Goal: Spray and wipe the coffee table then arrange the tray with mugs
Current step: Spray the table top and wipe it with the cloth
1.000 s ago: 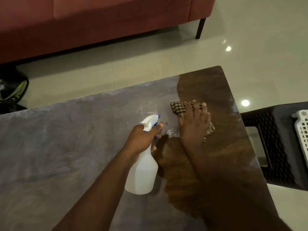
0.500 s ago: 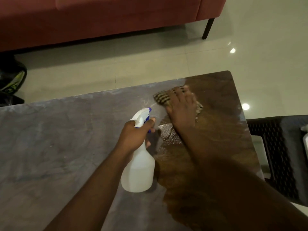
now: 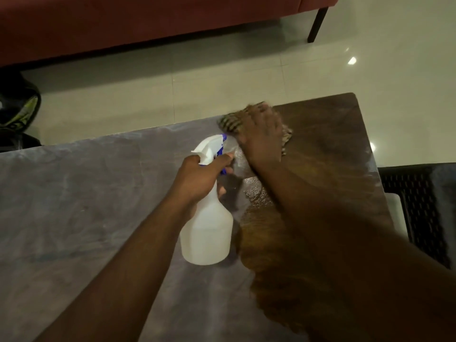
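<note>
We're in the wiping step, and it's the far edge of the desk (image 3: pixel 86 206) getting the attention; the right hand (image 3: pixel 261 134) lies flat on the checked cloth (image 3: pixel 228 120), fingers spread over it and pressing it down near the desk's far rim, blurred, so mid-stroke by the look of it; the left hand (image 3: pixel 197 178) has its grip wrapped round the neck of the white spray bottle (image 3: pixel 207 233), a finger up at the blue trigger, the bottle itself upright just beside the wiping arm, its base at or just above the desk, I can't tell which.

Look at the surface; the right part shows dark, glossy wood with wet beading close to the bottle, while the whole left stretch is dull and grey with film; so my read is that only a small share of the desk is done, and the spray-and-wipe has a long way to run.

No tray and no mugs anywhere in view; that arranging part hasn't begun.

What comes next, I'd judge; a fresh squirt onto the grey area left of the cloth, nozzle aimed away from the wiping hand, then the cloth drawn leftward in overlapping passes with steady downward pressure; a dark woven chair (image 3: pixel 419 206) stands off the right edge, the red sofa (image 3: pixel 148 18) beyond the tiled floor (image 3: pixel 222 77).
</note>
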